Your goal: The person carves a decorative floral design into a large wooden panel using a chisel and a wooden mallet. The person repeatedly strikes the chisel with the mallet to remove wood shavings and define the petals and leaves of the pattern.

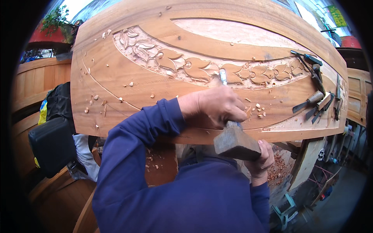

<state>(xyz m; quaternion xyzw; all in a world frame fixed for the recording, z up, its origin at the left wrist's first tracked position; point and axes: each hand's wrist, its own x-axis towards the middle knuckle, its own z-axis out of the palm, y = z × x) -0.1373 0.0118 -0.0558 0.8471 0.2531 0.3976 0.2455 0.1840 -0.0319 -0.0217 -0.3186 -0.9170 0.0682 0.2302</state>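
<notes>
L hand (222, 105) clamped on chisel (223, 77) | R hand (262, 161) gripping mallet (235, 143) nr chisel butt | blade @ carved wd panel (116, 77)

Far L, grooved wood panels (40, 77) stood behind a blk case (52, 140). Upper L, a green plant (55, 17) grew abv a red trough (44, 35). Far R was a panelled wood door (356, 91). Lower R, grey flr (338, 200) held a pale-green stool (286, 209); brown shavings (278, 171) lay nearby. Light was brightest at top L, dimmer lower R.
</notes>
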